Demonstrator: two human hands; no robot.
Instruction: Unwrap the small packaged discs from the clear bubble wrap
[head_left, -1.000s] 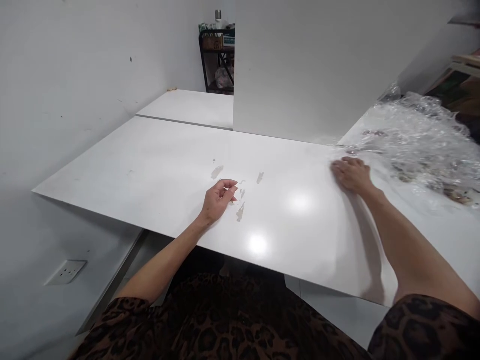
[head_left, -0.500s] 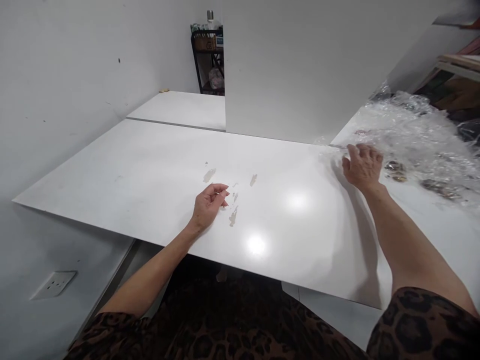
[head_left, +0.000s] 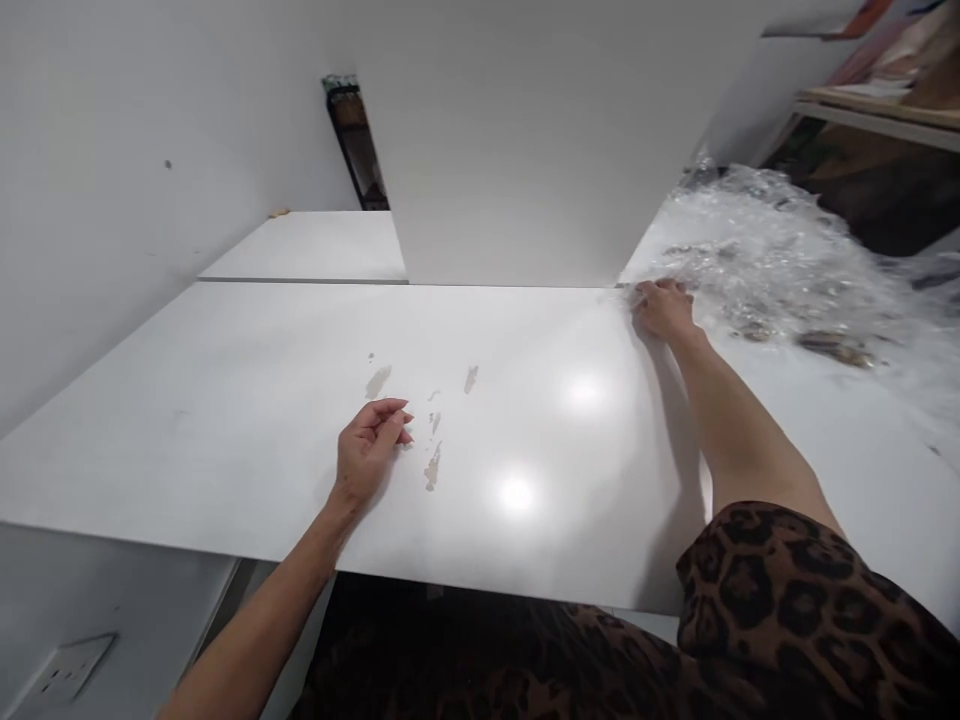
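Note:
Over the white tabletop (head_left: 247, 390), my left hand (head_left: 366, 448) is held with its fingers curled and the thumb pressed toward them. Whatever it may pinch is too small to make out. Several greyish-beige patches (head_left: 433, 468) mark the tabletop beside its fingertips. Farther off on the right, my right hand (head_left: 666, 310) reaches to the back edge of the tabletop, at the near-left side of a heap of clear plastic bags (head_left: 780, 240). Its fingers bend down over some clear plastic film there, and their tips are partly hidden.
A large pale upright panel (head_left: 517, 140) rises behind the tabletop. Dark and brownish small items (head_left: 836, 347) show in the plastic heap. A black shelf rack (head_left: 352, 140) stands at the back left, a wooden-edged shelf (head_left: 877, 110) at the right, a wall socket (head_left: 71, 670) lower left.
The view has turned to the right and down, so things sit farther left. My right hand's spread fingers have bent down onto the plastic. My left hand keeps its curled shape over the tabletop.

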